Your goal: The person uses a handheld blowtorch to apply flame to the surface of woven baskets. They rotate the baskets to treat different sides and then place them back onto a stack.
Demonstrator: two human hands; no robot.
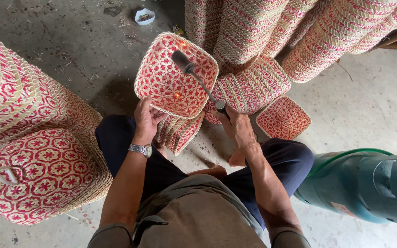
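Observation:
My left hand (147,118) grips the near rim of a red-and-cream woven basket (161,78), held tilted so its open inside faces me. My right hand (237,126) is closed on the handle of a gas torch (194,76). The torch's dark nozzle reaches over the basket's inside, and a small orange flame spot shows on the weave near the lower rim. Under the held basket, a stack of similar baskets (180,133) rests between my knees. I wear a metal wristwatch (140,149) on the left wrist.
Stacked woven baskets lie at the left (19,101), with a domed lidded one (42,177) nearer me. More stacks (272,27) lean at the top. A single basket (283,118) sits on the concrete floor at right, by a green gas cylinder (364,186). A small white dish (144,16) lies far off.

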